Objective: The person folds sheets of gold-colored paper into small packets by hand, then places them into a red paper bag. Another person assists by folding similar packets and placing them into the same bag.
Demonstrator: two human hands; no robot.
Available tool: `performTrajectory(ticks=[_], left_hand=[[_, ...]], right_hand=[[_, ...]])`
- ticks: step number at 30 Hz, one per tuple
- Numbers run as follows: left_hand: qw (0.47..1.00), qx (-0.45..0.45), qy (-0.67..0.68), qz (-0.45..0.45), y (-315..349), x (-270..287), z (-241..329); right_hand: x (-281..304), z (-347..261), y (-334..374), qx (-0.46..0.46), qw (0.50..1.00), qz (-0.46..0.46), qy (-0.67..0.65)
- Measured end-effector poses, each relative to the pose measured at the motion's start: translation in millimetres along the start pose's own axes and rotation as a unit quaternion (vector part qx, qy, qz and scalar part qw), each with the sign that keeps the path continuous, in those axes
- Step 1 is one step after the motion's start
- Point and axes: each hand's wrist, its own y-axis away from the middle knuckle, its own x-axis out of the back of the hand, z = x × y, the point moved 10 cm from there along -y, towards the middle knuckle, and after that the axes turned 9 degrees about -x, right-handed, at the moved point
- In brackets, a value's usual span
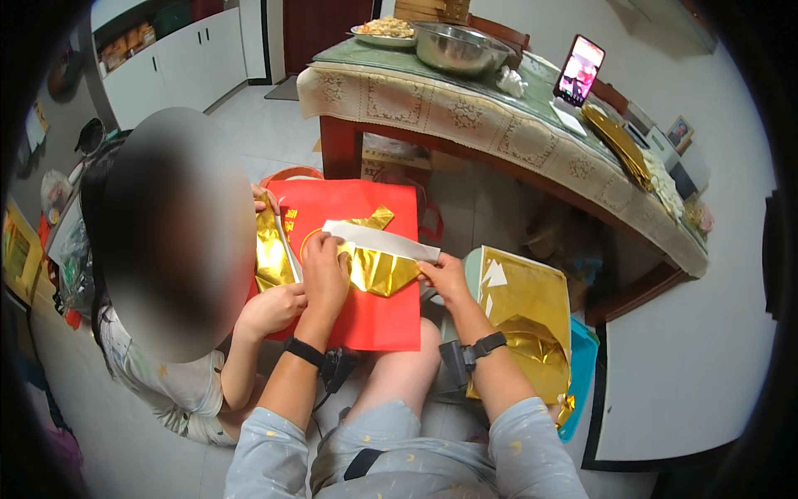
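Observation:
A sheet of gold foil paper with a white folded strip along its top lies over a red sheet above my lap. My left hand grips the left part of the foil paper, fingers curled at its edge. At the paper's right end, my right hand pinches the corner between thumb and fingers. Another folded gold piece lies just behind it on the red sheet. To my left, a person's hand and their other hand hold a separate gold foil sheet.
A stack of gold foil sheets rests at my right above a blue bin. Ahead stands a table with a lace-edged cloth, carrying a metal bowl, a plate of food, a propped phone and more gold paper.

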Motion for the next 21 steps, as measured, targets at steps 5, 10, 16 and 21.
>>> performTrajectory(ticks=[5, 10, 16, 21], left_hand=[[0.987, 0.115, -0.04, -0.101, -15, -24, -55], [0.959, 0.081, 0.027, -0.269, -34, -50, -37], [0.964, -0.05, 0.048, -0.256, -41, -27, -5], [0.942, -0.054, 0.267, -0.196, -30, -13, 9]], right_hand=[[6, -19, -11, -0.028, 0.994, -0.102, -0.013], [16, -26, -17, -0.027, 0.989, -0.135, -0.054], [40, -69, 5, 0.02, 0.991, -0.115, -0.06], [61, -93, 27, 0.052, 0.982, -0.151, -0.096]])
